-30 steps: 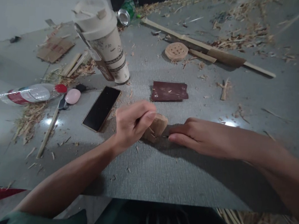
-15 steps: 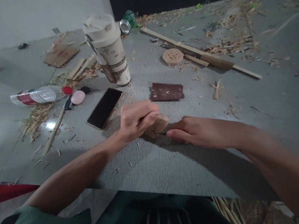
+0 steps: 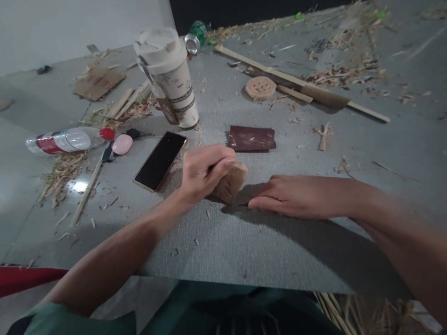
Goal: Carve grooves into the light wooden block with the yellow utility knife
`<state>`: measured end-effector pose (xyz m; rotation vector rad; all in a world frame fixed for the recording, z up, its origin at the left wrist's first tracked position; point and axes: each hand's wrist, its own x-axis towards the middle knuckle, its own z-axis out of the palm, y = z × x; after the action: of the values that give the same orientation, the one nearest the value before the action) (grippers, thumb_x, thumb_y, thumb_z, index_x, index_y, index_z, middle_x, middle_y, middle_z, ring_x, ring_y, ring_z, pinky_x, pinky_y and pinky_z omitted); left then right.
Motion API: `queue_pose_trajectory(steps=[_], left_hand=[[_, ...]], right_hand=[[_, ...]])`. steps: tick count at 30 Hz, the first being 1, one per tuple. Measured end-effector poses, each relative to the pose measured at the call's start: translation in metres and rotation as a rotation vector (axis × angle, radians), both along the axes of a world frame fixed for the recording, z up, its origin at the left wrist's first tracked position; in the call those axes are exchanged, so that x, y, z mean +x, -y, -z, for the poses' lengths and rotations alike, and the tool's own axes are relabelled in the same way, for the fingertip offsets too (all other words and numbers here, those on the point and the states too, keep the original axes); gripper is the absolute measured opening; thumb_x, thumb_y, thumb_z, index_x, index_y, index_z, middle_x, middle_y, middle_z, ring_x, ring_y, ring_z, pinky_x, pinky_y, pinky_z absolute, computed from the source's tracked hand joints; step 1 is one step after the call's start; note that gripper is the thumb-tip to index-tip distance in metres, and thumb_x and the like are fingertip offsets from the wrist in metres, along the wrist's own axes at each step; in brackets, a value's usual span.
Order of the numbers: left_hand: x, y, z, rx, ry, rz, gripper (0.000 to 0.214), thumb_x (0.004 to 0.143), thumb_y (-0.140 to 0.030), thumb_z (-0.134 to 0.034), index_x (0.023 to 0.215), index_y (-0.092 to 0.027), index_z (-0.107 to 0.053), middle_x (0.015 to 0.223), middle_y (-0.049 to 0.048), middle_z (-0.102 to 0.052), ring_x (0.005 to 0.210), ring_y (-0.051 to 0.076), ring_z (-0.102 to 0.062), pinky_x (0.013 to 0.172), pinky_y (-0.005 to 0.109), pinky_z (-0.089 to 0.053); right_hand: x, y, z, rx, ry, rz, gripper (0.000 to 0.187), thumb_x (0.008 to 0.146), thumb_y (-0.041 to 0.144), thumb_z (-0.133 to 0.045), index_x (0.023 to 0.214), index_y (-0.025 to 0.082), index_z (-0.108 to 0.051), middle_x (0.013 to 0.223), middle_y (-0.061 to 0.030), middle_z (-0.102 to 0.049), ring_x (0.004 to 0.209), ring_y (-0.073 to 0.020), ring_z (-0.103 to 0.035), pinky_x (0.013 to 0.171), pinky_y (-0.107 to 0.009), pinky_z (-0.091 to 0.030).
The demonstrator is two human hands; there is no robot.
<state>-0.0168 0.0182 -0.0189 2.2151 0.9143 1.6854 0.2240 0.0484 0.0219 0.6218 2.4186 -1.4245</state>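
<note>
My left hand (image 3: 206, 174) is closed around a small block of light brown wood (image 3: 233, 183), holding it tilted just above or against the table. A dark notch or crack shows on the block's near face. To its right, my right hand (image 3: 282, 194) is closed with its knuckles up, low over the table. From its fingers a thin dark blade-like tool (image 3: 243, 204) points left toward the bottom of the block. The rest of the tool is hidden in the hand, and I cannot tell whether its tip touches the wood.
Beyond my hands lies a piece of dark red sandpaper (image 3: 252, 139). A phone (image 3: 160, 160), a tall cup (image 3: 171, 80) and a plastic bottle (image 3: 65, 140) are at left. Farther back are a round wooden piece with holes (image 3: 260, 88), a long wood strip (image 3: 259, 65), a green can (image 3: 196, 36) and scattered shavings.
The wooden block has turned in my left hand, showing more of its notched face. My right hand stays low with the tool. The whole view has shifted slightly.
</note>
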Motion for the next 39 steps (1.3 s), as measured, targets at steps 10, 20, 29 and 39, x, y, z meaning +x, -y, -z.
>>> queue_pose_trajectory(steps=[10,20,29,39], left_hand=[[0.000,0.000,0.002,-0.046,-0.015,-0.059,0.040,0.113,-0.039,-0.060,0.079,-0.020,-0.069,0.065,0.0008,-0.069,0.058,0.011,-0.064,0.057,0.025,-0.048],[0.002,0.000,0.002,-0.056,0.004,-0.052,0.041,0.112,-0.042,-0.061,0.078,-0.020,-0.068,0.063,-0.0008,-0.066,0.054,0.010,-0.060,0.054,0.025,-0.046],[0.000,-0.001,0.002,-0.032,-0.053,-0.141,0.046,0.114,-0.045,-0.056,0.076,-0.020,-0.067,0.063,-0.0016,-0.067,0.054,0.009,-0.060,0.054,0.023,-0.045],[0.003,0.006,-0.010,-0.013,-0.117,-0.313,0.038,0.111,-0.032,-0.059,0.075,-0.020,-0.064,0.055,-0.0055,-0.053,0.045,0.008,-0.044,0.045,0.025,-0.031]], right_hand=[[0.005,0.003,0.000,0.035,-0.105,0.074,0.048,0.115,0.057,-0.041,0.081,0.024,-0.046,0.067,0.0054,-0.050,0.059,-0.0130,-0.049,0.064,-0.031,-0.037],[-0.002,0.010,-0.002,0.134,0.051,0.127,0.055,0.113,0.063,-0.036,0.076,0.024,-0.048,0.065,0.0031,-0.053,0.054,-0.0142,-0.049,0.061,-0.034,-0.034],[-0.004,0.009,-0.007,0.144,0.059,0.002,0.059,0.114,0.062,-0.035,0.076,0.023,-0.055,0.069,0.0007,-0.061,0.057,-0.0151,-0.051,0.060,-0.034,-0.032],[-0.004,0.022,0.022,0.678,-0.089,-0.050,0.059,0.110,0.072,-0.047,0.113,0.019,-0.074,0.093,-0.0098,-0.080,0.073,-0.0215,-0.068,0.060,-0.034,-0.019]])
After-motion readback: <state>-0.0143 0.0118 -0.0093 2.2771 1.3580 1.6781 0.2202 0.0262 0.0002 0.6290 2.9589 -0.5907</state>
